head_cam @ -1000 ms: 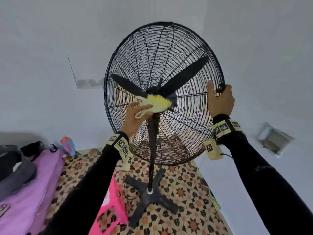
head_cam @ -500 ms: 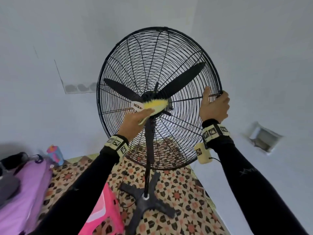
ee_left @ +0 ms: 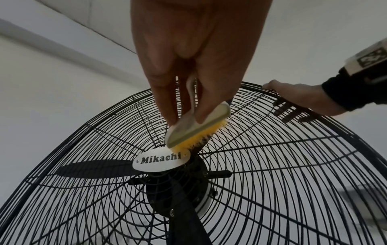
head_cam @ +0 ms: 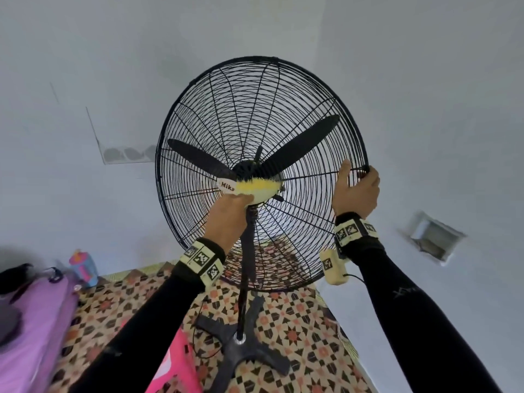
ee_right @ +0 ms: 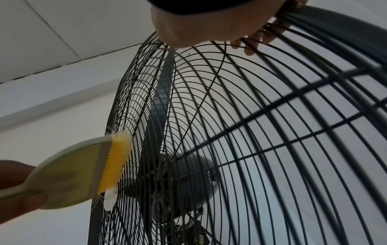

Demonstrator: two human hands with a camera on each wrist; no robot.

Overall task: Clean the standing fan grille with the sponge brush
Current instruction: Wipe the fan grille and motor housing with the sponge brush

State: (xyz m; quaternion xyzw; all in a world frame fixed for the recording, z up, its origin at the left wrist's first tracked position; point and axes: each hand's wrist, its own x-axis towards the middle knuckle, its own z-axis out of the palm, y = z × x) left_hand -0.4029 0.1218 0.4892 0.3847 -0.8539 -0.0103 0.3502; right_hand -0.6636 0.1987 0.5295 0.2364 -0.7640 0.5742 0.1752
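left hand (head_cam: pixel 231 214) grasps brush (head_cam: pixel 259 188), scrubbing grille (head_cam: pixel 255 109) centre | right hand (head_cam: pixel 355 191) grasping rim, 3 o'clock | outer rings seemingly left

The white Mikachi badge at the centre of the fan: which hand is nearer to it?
Left. The left hand holds the brush beside the badge; the right hand grips the grille rim.

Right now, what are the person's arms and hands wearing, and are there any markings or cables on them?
Both arms are in long black sleeves; the right sleeve carries a faint grey mark. Each wrist wears a cream band printed with black-and-white square tags: left band, right band. A cream box with one such tag and a thin black cable hangs below the right wrist. Both hands are bare.
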